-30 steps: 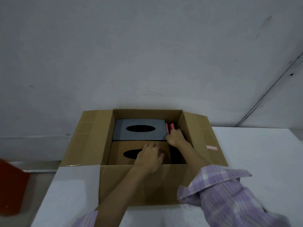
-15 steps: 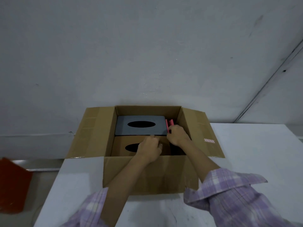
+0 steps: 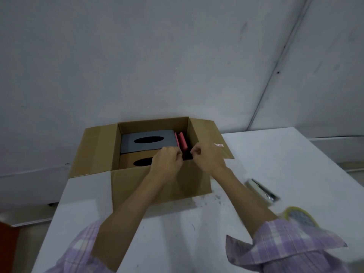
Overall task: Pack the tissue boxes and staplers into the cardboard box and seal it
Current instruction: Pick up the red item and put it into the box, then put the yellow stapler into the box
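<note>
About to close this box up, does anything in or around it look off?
Nothing stands out. Both tissue boxes, grey and brown, lie flat in the cardboard box; the red staplers sit along the right wall. All flaps remain open.

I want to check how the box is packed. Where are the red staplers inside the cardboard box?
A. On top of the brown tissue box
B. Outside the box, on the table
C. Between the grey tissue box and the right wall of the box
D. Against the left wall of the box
C: the red staplers stand in the gap to the right of the grey tissue box, next to the right wall of the cardboard box.
</note>
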